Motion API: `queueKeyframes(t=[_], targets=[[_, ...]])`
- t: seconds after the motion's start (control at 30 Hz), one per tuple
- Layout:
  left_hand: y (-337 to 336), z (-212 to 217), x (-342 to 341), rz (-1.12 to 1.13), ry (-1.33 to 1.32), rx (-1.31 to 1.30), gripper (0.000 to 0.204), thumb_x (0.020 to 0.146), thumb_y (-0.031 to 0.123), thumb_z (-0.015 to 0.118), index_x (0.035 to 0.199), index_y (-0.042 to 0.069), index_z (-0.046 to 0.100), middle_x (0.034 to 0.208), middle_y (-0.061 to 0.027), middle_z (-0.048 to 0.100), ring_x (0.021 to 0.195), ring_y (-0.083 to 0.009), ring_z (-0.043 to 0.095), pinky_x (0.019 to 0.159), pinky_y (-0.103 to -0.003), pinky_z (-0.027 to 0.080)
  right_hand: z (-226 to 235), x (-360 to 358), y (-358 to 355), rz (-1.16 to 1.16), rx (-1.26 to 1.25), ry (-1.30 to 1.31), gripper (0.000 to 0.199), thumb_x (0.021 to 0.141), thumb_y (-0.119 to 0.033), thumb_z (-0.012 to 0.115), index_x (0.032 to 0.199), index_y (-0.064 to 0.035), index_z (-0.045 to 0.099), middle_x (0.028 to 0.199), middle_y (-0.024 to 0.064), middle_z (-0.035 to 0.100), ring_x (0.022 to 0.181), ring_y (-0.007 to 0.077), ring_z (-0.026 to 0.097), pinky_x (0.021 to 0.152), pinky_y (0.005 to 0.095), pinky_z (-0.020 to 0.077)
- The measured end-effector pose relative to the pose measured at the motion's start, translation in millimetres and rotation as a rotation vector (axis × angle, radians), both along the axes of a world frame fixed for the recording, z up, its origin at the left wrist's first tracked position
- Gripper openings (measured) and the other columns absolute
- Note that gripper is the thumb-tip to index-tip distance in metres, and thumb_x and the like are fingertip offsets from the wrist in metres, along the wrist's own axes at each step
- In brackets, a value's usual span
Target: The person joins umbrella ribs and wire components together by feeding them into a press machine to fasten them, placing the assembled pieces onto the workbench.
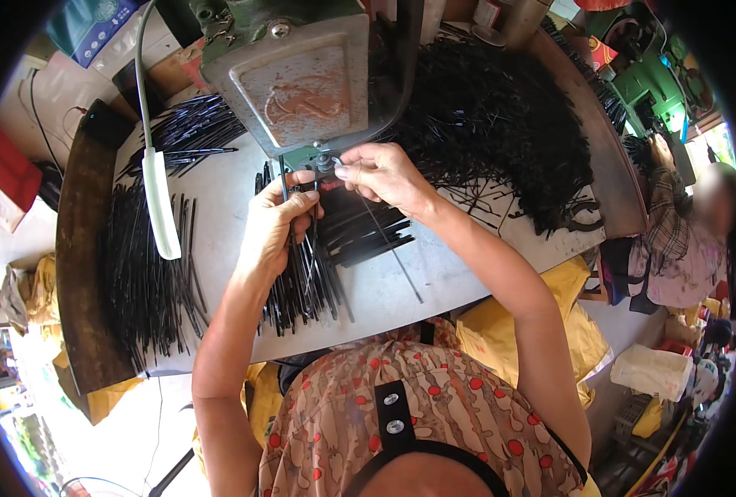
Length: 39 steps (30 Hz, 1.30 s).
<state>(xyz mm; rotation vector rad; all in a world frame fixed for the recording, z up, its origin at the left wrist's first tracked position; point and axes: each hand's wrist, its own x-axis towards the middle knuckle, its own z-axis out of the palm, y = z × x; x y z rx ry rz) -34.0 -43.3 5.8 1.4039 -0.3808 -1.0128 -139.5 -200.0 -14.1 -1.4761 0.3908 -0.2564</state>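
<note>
Under the head of a green and grey machine both my hands work close together. My left hand is closed round a thin black strip, which stands up between its fingers and thumb. Right beside the small metal machine part, my right hand pinches finger and thumb together; what lies between them is too small to make out. A thin dark strip slants out from below that hand, and I cannot tell if it is held. Loose black strips lie under my left wrist.
More black strips cover the left of the pale table, and a short stack sits mid-table. A large black heap fills the right. A white lamp hangs at left. Another person sits at far right.
</note>
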Motion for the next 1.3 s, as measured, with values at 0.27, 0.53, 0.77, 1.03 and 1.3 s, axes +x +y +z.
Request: queueKeyframes(t=[0.27, 0.53, 0.77, 1.03, 1.3], targets=[[1.0, -2.8, 1.1, -0.007, 0.025, -0.040, 0.028, 0.080, 0.008, 0.059, 0.107, 0.006, 0.054, 0.066, -0.0033, 0.054, 0.044, -0.0037, 0.037, 0.038, -0.017, 0.026, 7.2, 7.3, 3.7, -0.065, 0.095, 0.016, 0.020, 0.079, -0.016, 0.062, 0.084, 0.0029, 0.061, 0.064, 0.0015, 0.054, 0.051, 0.0044, 0.044, 0.042, 0.0179, 0.0320], [0.8, -4.3, 1.7, 0.000, 0.010, -0.044, 0.028, 0.079, 0.006, 0.058, 0.107, 0.007, 0.055, 0.066, -0.0031, 0.054, 0.044, -0.0035, 0.037, 0.038, -0.017, 0.026, 7.1, 11.0, 5.1, -0.061, 0.070, -0.003, 0.018, 0.081, -0.015, 0.058, 0.073, 0.0007, 0.061, 0.061, -0.0004, 0.052, 0.050, 0.0041, 0.041, 0.043, 0.0189, 0.0310], [1.1, -5.6, 2.4, 0.021, -0.001, -0.050, 0.028, 0.079, 0.005, 0.058, 0.107, 0.006, 0.055, 0.065, -0.0030, 0.054, 0.044, -0.0038, 0.037, 0.038, -0.017, 0.026, 8.8, 11.7, 6.7, -0.077, 0.086, 0.027, 0.018, 0.081, -0.014, 0.057, 0.071, 0.0007, 0.060, 0.060, -0.0008, 0.050, 0.049, 0.0035, 0.040, 0.042, 0.0185, 0.0302], [-1.3, -5.2, -1.1, 0.045, 0.020, -0.060, 0.028, 0.077, 0.003, 0.060, 0.105, 0.002, 0.055, 0.064, -0.0055, 0.055, 0.043, -0.0038, 0.039, 0.037, -0.017, 0.028, 2.3, 12.3, 5.1, -0.054, 0.084, -0.014, 0.018, 0.082, -0.013, 0.056, 0.071, 0.0012, 0.059, 0.060, -0.0017, 0.049, 0.049, 0.0026, 0.039, 0.042, 0.0179, 0.0292], [-4.4, -5.6, -3.0, 0.053, 0.008, -0.057, 0.028, 0.077, 0.002, 0.060, 0.105, 0.002, 0.055, 0.063, -0.0051, 0.055, 0.043, -0.0041, 0.039, 0.037, -0.017, 0.028, 3.4, 13.3, 7.0, -0.051, 0.124, 0.016, 0.016, 0.082, -0.013, 0.057, 0.074, 0.0010, 0.059, 0.061, -0.0008, 0.050, 0.050, 0.0029, 0.041, 0.041, 0.0173, 0.0303]])
